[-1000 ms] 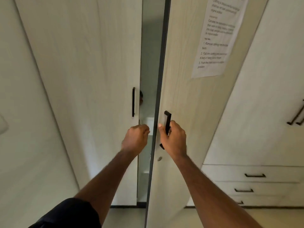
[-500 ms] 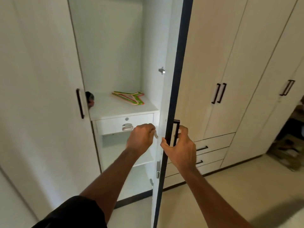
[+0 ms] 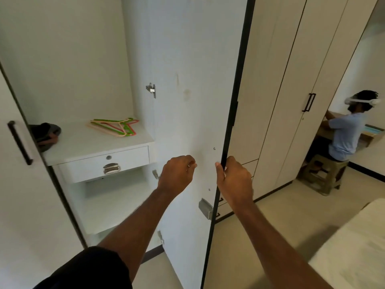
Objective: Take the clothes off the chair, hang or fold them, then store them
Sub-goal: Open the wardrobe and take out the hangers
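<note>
White laminate wardrobe, right door [image 3: 193, 113] swung wide. Right hand [image 3: 233, 182] grips the door's black edge at 5 o'clock of frame centre, thumb on the near face, fingers curled round the far side. Left hand [image 3: 177, 174] sits just beside the door's inner face, fingers curled; something small and shiny shows at the fingertips, possibly a key, too small to tell, so can't tell if it's holding anything. Hangers [image 3: 114, 127] lie in a loose stack on the shelf [image 3: 87, 147] at 9 o'clock, dark bundle [image 3: 44, 134] at the shelf's left end, drawer [image 3: 104, 163] below it shut. Clothes and chair: not in view, so nothing taken off yet by my read; this is prep, opening storage.

Risks:
- door released while open could swing into the next doors [image 3: 277, 101] at 3 o'clock.
- hangers look interlocked; grabbing one may drag the stack off the shelf.
- seated person [image 3: 345, 132] and bed [image 3: 354, 247] crowd the floor at 3–4 o'clock; turning away blind could mean a bump.
</note>
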